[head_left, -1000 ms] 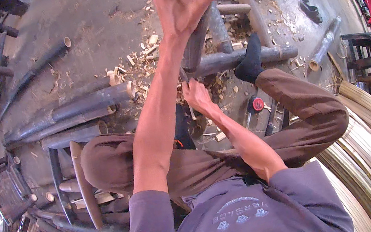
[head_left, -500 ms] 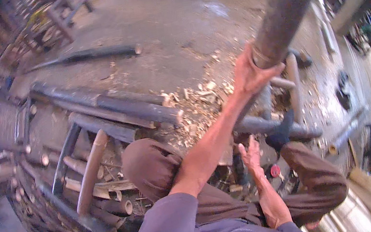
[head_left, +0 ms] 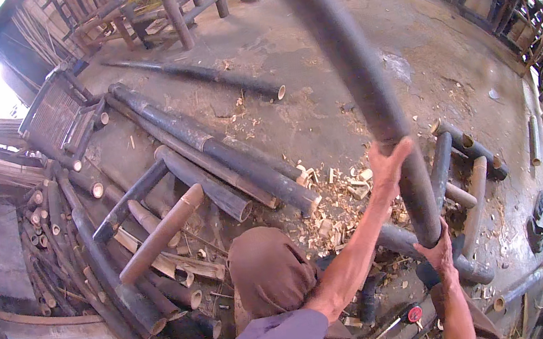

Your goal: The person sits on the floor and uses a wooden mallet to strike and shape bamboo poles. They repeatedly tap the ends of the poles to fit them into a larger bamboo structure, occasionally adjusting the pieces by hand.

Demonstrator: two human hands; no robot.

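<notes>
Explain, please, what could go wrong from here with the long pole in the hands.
The long dark bamboo pole extends beyond the top of the view, while the left hand and right hand grip its lower part, so it might tip or swing. Its lower end appears close to the bamboo frame, so the two could knock together.

Pale shavings (head_left: 327,231), dark poles (head_left: 253,168) and sandals (head_left: 536,235) lie on the floor (head_left: 443,64).

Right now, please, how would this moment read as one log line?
left hand: around dark bamboo pole | right hand: at pole's lower end | pole: tilted | pale chips: on floor
</notes>
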